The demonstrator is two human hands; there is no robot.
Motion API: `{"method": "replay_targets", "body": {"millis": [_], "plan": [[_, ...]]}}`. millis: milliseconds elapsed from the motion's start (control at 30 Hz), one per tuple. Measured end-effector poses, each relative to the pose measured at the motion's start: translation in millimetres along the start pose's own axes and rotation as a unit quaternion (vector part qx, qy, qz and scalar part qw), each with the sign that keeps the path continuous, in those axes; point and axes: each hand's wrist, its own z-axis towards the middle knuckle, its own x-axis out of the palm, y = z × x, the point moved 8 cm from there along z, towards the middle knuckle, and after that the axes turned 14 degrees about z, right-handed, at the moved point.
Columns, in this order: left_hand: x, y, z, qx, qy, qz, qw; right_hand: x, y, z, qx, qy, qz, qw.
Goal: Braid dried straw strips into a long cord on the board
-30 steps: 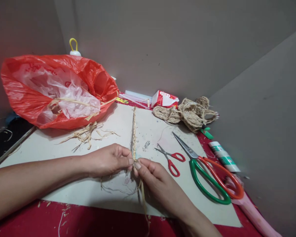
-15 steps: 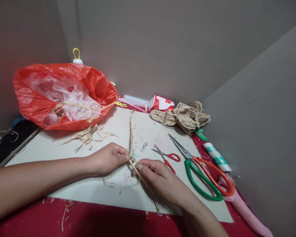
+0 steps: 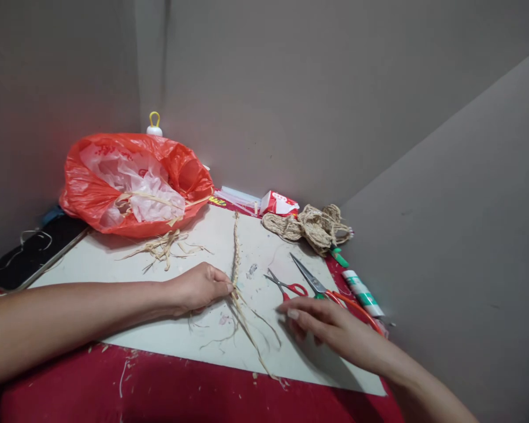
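A thin straw-coloured braid (image 3: 235, 247) runs away from me across the white board (image 3: 132, 317). My left hand (image 3: 203, 288) pinches its near end between thumb and forefinger. Loose raffia strands (image 3: 247, 329) fan out from that pinch toward the board's front edge. To the right, my right hand (image 3: 312, 320) hovers with fingers apart and nothing visible in them. Just beyond its fingertips lie small red-handled scissors (image 3: 286, 285), partly covered by the hand. Large scissors (image 3: 308, 273) with green and orange handles are behind the same hand, their grips mostly hidden.
A red plastic bag (image 3: 88, 200) with white plastic inside stands at the back left, a raffia pile (image 3: 165, 249) before it. Bundled twine (image 3: 312, 229), a red tissue pack (image 3: 280, 202) and a white-green tube (image 3: 364, 294) line the right side. A black phone-like slab (image 3: 35, 252) lies left.
My right hand has let go of the strands and moved right, over the scissors. My left hand keeps its pinch on the braid. The whole view has shifted slightly.
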Motion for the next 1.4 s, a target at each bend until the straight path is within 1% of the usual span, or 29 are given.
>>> {"method": "replay_targets", "body": {"millis": [33,67,100,133,200,333,400,467,533,633,700,767,867,933,1000,1067,1167,1233,1267,1333,1400], "plan": [[0.6,0.1,0.1,0.001,0.001,0.002,1.0,-18.0,1.9,-1.9,-0.022,-0.07,-0.04,0.996],[1.0,0.3,0.0,0.002,0.001,0.004,1.0,-33.3,6.9,-4.7,-0.045,-0.141,-0.074,0.986],[1.2,0.3,-0.3,0.003,0.0,0.005,1.0,-43.8,14.8,-7.9,-0.07,-0.199,-0.092,0.973],[1.2,0.2,-0.8,0.005,-0.003,0.006,1.0,-48.4,24.6,-10.1,-0.095,-0.236,-0.095,0.962],[0.1,0.6,-1.7,0.006,-0.012,0.005,1.0,-42.7,47.8,-10.1,-0.138,-0.261,-0.073,0.953],[-2.1,6.3,-1.1,0.0,-0.024,-0.009,1.0,-5.6,100.1,0.4,-0.224,-0.254,-0.057,0.939],[-3.6,9.8,0.3,0.002,-0.04,-0.013,0.999,13.6,118.1,13.2,-0.261,-0.235,-0.038,0.935],[-5.3,13.3,2.1,0.005,-0.063,-0.014,0.998,28.2,128.8,30.9,-0.287,-0.212,-0.007,0.934],[-5.2,16.0,4.4,0.005,-0.077,-0.009,0.997,37.8,136.0,50.9,-0.307,-0.19,0.016,0.932],[-6.4,23.3,8.4,-0.028,-0.097,0.02,0.995,45.5,143.4,82.7,-0.318,-0.157,0.046,0.934],[-6.6,23.3,12.2,-0.023,-0.095,0.034,0.995,48.6,147.8,104.7,-0.313,-0.133,0.048,0.939],[-4.0,23.1,17.1,-0.009,-0.073,0.034,0.997,50.1,152.5,127.0,-0.302,-0.119,0.011,0.946],[2.1,26.4,23.5,-0.002,-0.032,0.005,0.999,48.8,159.7,161.7,-0.278,-0.118,-0.071,0.951],[4.0,27.7,24.9,0.004,-0.024,-0.014,1.0,50.4,166.0,184.9,-0.269,-0.117,-0.119,0.949],[4.2,27.4,23.4,0.009,-0.026,-0.019,0.999,59.7,172.5,207.1,-0.259,-0.106,-0.182,0.942],[3.7,27.3,20.6,0.005,-0.03,-0.013,0.999,75.7,176.9,226.6,-0.24,-0.081,-0.246,0.936],[2.3,28.4,18.4,-0.005,-0.038,-0.003,0.999,93.8,183.7,243.6,-0.209,-0.066,-0.313,0.924],[1.7,29.6,19.7,-0.005,-0.04,-0.003,0.999,93.9,191.4,244.8,-0.204,-0.075,-0.334,0.917],[1.7,30.2,21.0,-0.002,-0.039,-0.005,0.999,89.6,195.8,242.6,-0.206,-0.083,-0.339,0.914],[2.2,31.6,23.7,0.001,-0.033,-0.005,0.999,74.2,203.9,233.8,-0.218,-0.104,-0.341,0.909],[2.5,32.5,25.7,0.002,-0.03,-0.001,1.0,54.3,210.0,220.7,-0.241,-0.129,-0.326,0.905]]}}
